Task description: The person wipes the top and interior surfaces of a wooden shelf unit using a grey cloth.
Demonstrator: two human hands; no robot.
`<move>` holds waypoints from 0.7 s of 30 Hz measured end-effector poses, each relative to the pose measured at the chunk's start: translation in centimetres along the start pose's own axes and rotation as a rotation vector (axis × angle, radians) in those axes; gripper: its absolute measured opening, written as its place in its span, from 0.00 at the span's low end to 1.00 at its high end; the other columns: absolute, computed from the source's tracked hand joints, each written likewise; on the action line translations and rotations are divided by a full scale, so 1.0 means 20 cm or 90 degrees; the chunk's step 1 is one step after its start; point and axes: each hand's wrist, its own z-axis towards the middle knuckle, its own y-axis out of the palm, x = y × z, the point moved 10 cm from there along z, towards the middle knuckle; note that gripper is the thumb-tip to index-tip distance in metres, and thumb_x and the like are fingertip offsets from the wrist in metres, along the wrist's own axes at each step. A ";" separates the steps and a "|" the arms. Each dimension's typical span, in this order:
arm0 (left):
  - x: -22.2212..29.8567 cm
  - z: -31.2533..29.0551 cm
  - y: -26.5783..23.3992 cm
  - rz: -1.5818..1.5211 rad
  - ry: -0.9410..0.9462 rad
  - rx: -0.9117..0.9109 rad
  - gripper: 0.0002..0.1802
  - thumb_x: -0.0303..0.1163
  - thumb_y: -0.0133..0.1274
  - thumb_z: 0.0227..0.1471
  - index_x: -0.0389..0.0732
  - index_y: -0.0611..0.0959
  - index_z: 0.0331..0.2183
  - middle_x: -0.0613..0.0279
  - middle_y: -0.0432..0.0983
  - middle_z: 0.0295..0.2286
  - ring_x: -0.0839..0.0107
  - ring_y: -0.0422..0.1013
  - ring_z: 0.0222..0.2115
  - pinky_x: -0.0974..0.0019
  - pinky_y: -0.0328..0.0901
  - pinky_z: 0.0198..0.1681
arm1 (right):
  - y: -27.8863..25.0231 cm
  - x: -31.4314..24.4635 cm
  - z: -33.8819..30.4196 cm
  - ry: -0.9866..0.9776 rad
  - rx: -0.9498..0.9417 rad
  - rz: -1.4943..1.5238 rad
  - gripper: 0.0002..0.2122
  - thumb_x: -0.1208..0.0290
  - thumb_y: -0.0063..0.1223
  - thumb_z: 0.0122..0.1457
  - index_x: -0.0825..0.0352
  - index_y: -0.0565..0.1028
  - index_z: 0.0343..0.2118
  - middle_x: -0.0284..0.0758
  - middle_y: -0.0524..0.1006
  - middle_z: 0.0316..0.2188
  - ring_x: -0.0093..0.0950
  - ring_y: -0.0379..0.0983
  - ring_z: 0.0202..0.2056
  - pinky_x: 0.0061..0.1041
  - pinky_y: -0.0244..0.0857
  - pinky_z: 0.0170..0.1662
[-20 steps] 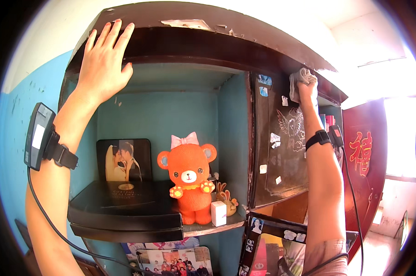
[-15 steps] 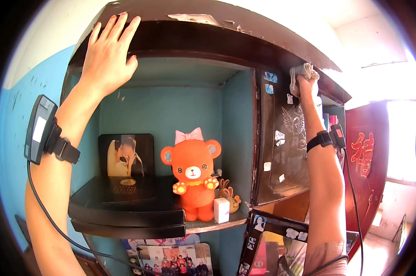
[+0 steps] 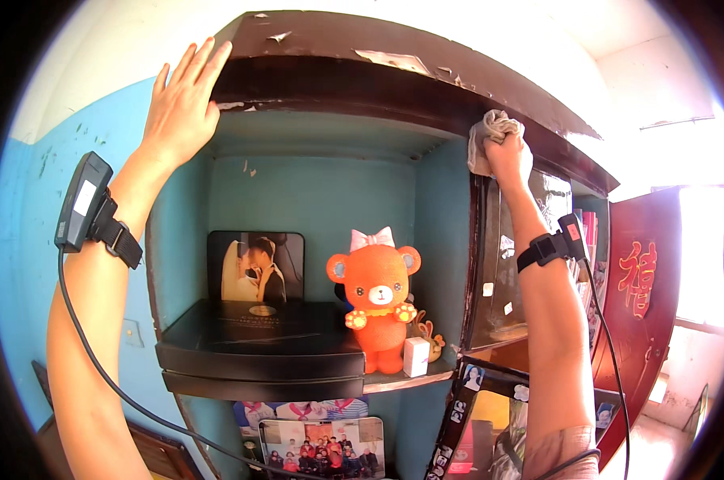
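Note:
A dark brown wooden cabinet (image 3: pixel 314 80) with peeling patches on its upper board fills the middle. My left hand (image 3: pixel 182 112) lies against the upper left corner of its frame, fingers stretched out and holding nothing. At the upper right, my right hand (image 3: pixel 510 156) is closed around a crumpled greyish cloth (image 3: pixel 490 136). The cloth presses on the frame under the top board, at the corner above the dark door (image 3: pixel 502 312). Part of the cloth is hidden by my fingers.
Inside the blue-green shelf stand an orange bear figure (image 3: pixel 382 328) with a pink bow, a small white box (image 3: pixel 416 357), a rabbit ornament (image 3: pixel 431 340), a black case (image 3: pixel 258 364) and a couple's photo (image 3: pixel 254 268). Below leans a group photo (image 3: pixel 322 448). A red door (image 3: pixel 638 320) is at right.
My right hand has moved left along the frame with the cloth, toward the shelf opening. My left hand stays at the upper left corner. The view has shifted left.

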 end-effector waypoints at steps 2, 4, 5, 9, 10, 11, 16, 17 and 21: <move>-0.06 -0.01 -0.02 0.005 0.007 -0.031 0.45 0.21 0.49 0.48 0.54 0.57 0.66 0.59 0.54 0.65 0.58 0.50 0.66 0.47 0.45 0.67 | -0.01 -0.15 -0.06 -0.006 0.000 0.021 0.21 0.62 0.53 0.50 0.70 0.65 0.43 0.55 0.79 0.33 0.53 0.77 0.40 0.43 0.68 0.49; -0.05 0.00 -0.03 -0.037 0.013 -0.032 0.45 0.20 0.48 0.48 0.56 0.57 0.66 0.59 0.54 0.65 0.58 0.51 0.66 0.47 0.45 0.67 | 0.00 -0.23 -0.08 -0.004 0.000 0.013 0.22 0.62 0.54 0.50 0.70 0.65 0.44 0.54 0.79 0.34 0.51 0.77 0.41 0.44 0.65 0.51; -0.02 0.02 -0.06 -0.050 0.028 -0.023 0.44 0.18 0.47 0.48 0.53 0.59 0.66 0.58 0.56 0.64 0.57 0.52 0.65 0.47 0.46 0.67 | -0.01 -0.26 -0.09 0.001 0.001 0.016 0.22 0.63 0.55 0.50 0.70 0.65 0.44 0.53 0.80 0.35 0.49 0.77 0.42 0.43 0.62 0.54; -0.01 0.04 0.00 -0.126 0.018 -0.025 0.38 0.17 0.45 0.49 0.46 0.63 0.63 0.58 0.60 0.63 0.59 0.57 0.63 0.47 0.47 0.67 | 0.04 -0.51 -0.18 -0.084 0.010 -0.070 0.21 0.65 0.58 0.48 0.69 0.66 0.43 0.48 0.80 0.32 0.43 0.76 0.43 0.41 0.55 0.59; -0.01 0.04 0.00 -0.133 0.007 -0.027 0.37 0.18 0.45 0.50 0.45 0.64 0.62 0.57 0.60 0.62 0.59 0.57 0.63 0.47 0.48 0.66 | 0.05 -0.59 -0.21 -0.073 0.012 -0.049 0.20 0.66 0.59 0.46 0.69 0.66 0.40 0.47 0.79 0.32 0.43 0.76 0.42 0.40 0.56 0.58; 0.00 0.05 -0.01 -0.141 -0.004 -0.027 0.37 0.18 0.45 0.50 0.44 0.64 0.62 0.57 0.60 0.62 0.59 0.58 0.63 0.47 0.49 0.66 | 0.06 -0.66 -0.22 -0.068 0.025 -0.021 0.20 0.67 0.59 0.46 0.69 0.66 0.39 0.47 0.79 0.32 0.44 0.76 0.40 0.41 0.56 0.57; -0.01 0.05 -0.01 -0.093 -0.003 -0.035 0.34 0.19 0.44 0.52 0.41 0.63 0.62 0.53 0.60 0.62 0.58 0.59 0.62 0.48 0.51 0.65 | 0.14 -1.09 -0.40 -0.162 0.088 0.127 0.18 0.70 0.60 0.43 0.68 0.67 0.36 0.45 0.77 0.29 0.45 0.74 0.39 0.44 0.57 0.55; 0.00 0.04 -0.02 -0.086 0.000 -0.035 0.34 0.19 0.44 0.52 0.40 0.63 0.62 0.52 0.60 0.62 0.58 0.59 0.62 0.48 0.51 0.65 | 0.15 -1.16 -0.43 -0.184 0.091 0.149 0.18 0.70 0.60 0.43 0.68 0.67 0.36 0.45 0.77 0.30 0.45 0.73 0.39 0.44 0.57 0.56; 0.03 0.04 -0.01 -0.075 0.003 -0.023 0.34 0.19 0.44 0.53 0.40 0.62 0.62 0.52 0.61 0.62 0.58 0.60 0.62 0.49 0.52 0.64 | 0.15 -1.29 -0.51 -0.245 0.096 0.248 0.19 0.71 0.62 0.43 0.65 0.67 0.38 0.43 0.77 0.30 0.43 0.73 0.41 0.45 0.55 0.57</move>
